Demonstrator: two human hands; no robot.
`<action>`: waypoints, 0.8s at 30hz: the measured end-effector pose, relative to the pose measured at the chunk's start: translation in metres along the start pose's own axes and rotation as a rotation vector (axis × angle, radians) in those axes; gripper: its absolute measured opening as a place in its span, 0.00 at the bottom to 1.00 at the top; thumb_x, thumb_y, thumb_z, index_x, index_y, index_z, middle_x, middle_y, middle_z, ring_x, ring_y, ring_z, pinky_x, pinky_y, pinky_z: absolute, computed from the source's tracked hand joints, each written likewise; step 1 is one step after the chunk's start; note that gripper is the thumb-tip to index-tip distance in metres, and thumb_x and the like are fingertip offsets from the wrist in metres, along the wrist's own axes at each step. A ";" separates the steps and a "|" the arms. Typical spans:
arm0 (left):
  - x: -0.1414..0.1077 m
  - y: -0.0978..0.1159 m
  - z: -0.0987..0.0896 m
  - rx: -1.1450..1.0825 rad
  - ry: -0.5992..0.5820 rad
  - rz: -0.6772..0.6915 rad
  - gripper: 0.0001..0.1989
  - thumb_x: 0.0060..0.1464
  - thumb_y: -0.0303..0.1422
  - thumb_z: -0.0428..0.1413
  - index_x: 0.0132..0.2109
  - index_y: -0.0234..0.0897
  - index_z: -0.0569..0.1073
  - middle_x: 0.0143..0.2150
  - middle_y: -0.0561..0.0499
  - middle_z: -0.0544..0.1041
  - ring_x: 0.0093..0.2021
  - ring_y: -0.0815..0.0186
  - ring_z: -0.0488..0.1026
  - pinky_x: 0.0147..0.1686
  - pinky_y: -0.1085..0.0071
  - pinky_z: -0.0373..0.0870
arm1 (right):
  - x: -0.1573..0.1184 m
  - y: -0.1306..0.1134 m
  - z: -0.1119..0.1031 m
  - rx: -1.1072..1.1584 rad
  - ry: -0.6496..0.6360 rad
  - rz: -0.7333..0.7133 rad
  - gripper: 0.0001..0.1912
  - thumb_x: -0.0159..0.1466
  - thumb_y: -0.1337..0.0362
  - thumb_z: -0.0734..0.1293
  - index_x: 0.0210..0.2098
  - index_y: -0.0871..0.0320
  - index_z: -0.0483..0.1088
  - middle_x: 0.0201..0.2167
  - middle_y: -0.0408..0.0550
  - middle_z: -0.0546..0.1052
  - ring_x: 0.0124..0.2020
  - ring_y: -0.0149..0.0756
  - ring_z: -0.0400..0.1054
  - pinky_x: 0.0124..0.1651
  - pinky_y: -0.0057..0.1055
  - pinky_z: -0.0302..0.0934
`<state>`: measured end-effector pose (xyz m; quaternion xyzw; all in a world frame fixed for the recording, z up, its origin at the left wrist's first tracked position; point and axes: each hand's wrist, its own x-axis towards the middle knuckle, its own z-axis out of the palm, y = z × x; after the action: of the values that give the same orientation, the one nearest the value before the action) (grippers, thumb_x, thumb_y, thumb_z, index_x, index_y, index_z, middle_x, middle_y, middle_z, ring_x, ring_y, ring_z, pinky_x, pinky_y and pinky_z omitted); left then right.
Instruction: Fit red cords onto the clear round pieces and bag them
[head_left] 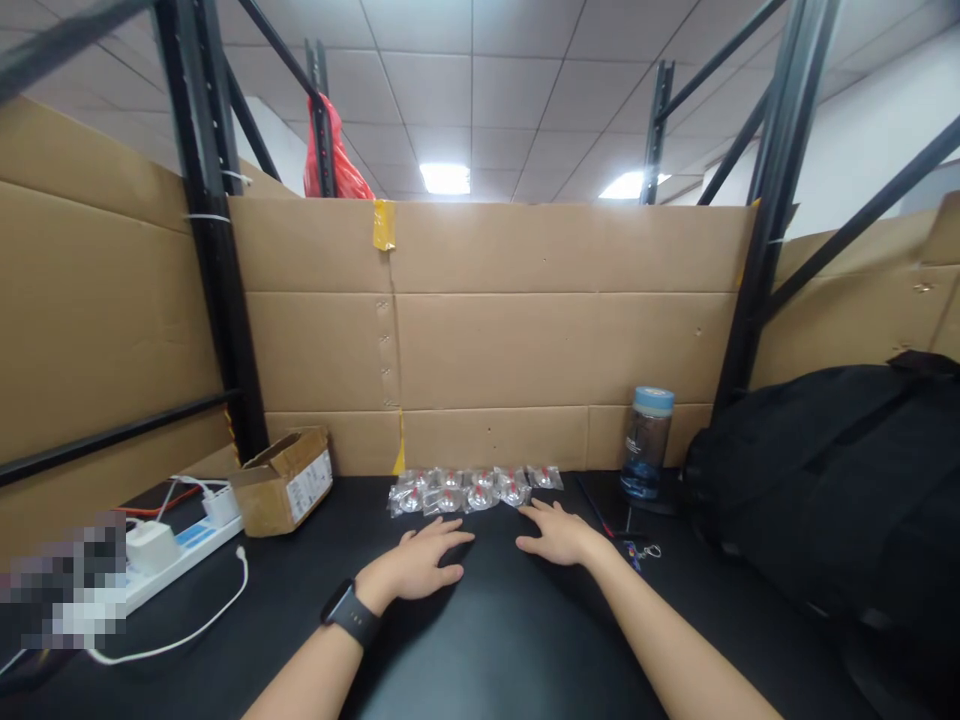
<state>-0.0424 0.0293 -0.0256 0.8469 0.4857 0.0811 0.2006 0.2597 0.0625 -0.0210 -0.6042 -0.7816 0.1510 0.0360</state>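
Note:
Several small clear plastic packets (481, 497) with red and silvery contents lie in two rows at the back of the black table (495, 640). What exactly is inside them is too small to make out. My left hand (420, 562), with a dark watch (351, 612) on its wrist, rests just in front of the left packets, fingers spread and holding nothing. To the right, my right hand (556, 532) is stretched out flat, its fingertips close to the right-hand packets. Whether they touch a packet I cannot tell.
An opened cardboard box (289, 485) and a white power strip (184, 550) with a cable are on the left. At right stand a blue-lidded bottle (646, 445) and a black bag (832, 500), with a keyring (646, 551) nearby. Cardboard panels (495, 350) enclose the table.

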 end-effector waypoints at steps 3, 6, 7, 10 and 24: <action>-0.001 0.001 -0.002 -0.001 -0.037 0.018 0.30 0.60 0.42 0.56 0.69 0.59 0.63 0.75 0.51 0.53 0.75 0.46 0.45 0.68 0.36 0.45 | 0.001 0.002 0.000 0.002 0.000 -0.007 0.42 0.61 0.41 0.65 0.71 0.47 0.57 0.74 0.51 0.51 0.72 0.71 0.43 0.68 0.63 0.47; -0.003 0.001 -0.005 -0.002 -0.046 0.026 0.31 0.59 0.42 0.57 0.69 0.57 0.63 0.75 0.50 0.53 0.75 0.46 0.46 0.69 0.39 0.46 | 0.003 0.004 0.001 0.007 0.001 -0.007 0.42 0.61 0.41 0.66 0.71 0.46 0.57 0.74 0.51 0.52 0.72 0.71 0.44 0.67 0.63 0.47; -0.003 0.001 -0.005 -0.003 -0.048 0.029 0.31 0.59 0.42 0.57 0.69 0.57 0.63 0.75 0.50 0.53 0.75 0.46 0.46 0.69 0.40 0.47 | 0.004 0.005 0.002 0.005 0.000 -0.006 0.42 0.61 0.41 0.66 0.71 0.46 0.57 0.74 0.51 0.51 0.72 0.71 0.44 0.67 0.64 0.47; -0.003 0.001 -0.006 -0.001 -0.048 0.029 0.32 0.59 0.42 0.57 0.69 0.57 0.63 0.75 0.50 0.53 0.75 0.46 0.47 0.69 0.40 0.47 | 0.004 0.004 0.004 0.008 0.005 -0.017 0.43 0.61 0.42 0.66 0.71 0.50 0.56 0.74 0.55 0.50 0.73 0.68 0.43 0.68 0.64 0.44; -0.003 0.001 -0.005 -0.003 -0.046 0.031 0.32 0.59 0.42 0.56 0.69 0.58 0.62 0.75 0.51 0.53 0.75 0.47 0.46 0.69 0.40 0.48 | 0.031 0.004 0.012 0.044 0.324 -0.356 0.20 0.66 0.63 0.63 0.57 0.53 0.74 0.62 0.53 0.72 0.64 0.46 0.64 0.65 0.43 0.55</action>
<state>-0.0448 0.0275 -0.0206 0.8557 0.4677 0.0652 0.2118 0.2522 0.0911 -0.0371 -0.4723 -0.8563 0.0603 0.2001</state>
